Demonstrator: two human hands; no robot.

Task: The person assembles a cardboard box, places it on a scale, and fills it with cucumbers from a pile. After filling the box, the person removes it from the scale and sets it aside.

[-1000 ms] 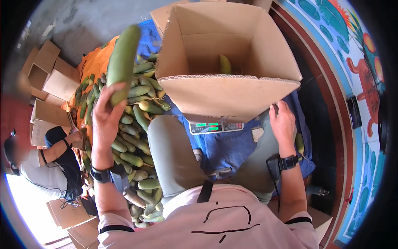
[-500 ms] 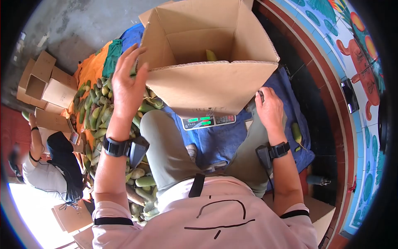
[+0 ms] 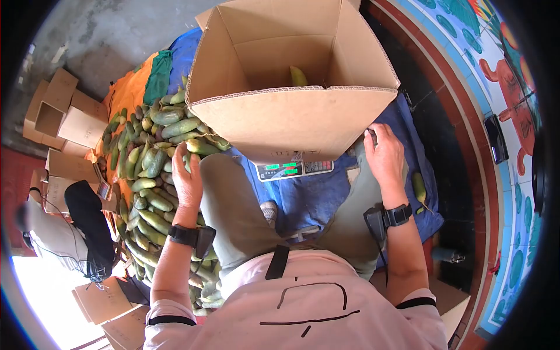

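Observation:
My left hand (image 3: 188, 179) is low over the pile of green radishes (image 3: 156, 201), beside my left knee. Its thumb and fingers are apart, with a bit of green radish showing between them. My right hand (image 3: 386, 156) rests by my right knee with its fingers curled. Something small and dark shows at its fingertips, and I cannot tell what it is. In front of me a tall open cardboard box (image 3: 291, 119) stands on a digital scale (image 3: 296, 169) with lit green digits. Inside the box one radish (image 3: 298, 76) shows; the rest of the bottom is hidden by the front wall.
Blue tarp (image 3: 309, 201) lies under the scale, with a single radish (image 3: 419, 188) at its right. Orange sheeting (image 3: 133, 87) is beneath the pile's far side. At left are cardboard boxes (image 3: 87, 125) and another person (image 3: 55, 236). A painted tiled wall (image 3: 506, 111) bounds the right.
My left hand has left the side of the box and come down to the radish pile. My right hand has barely moved. The other person's arm at left has lowered.

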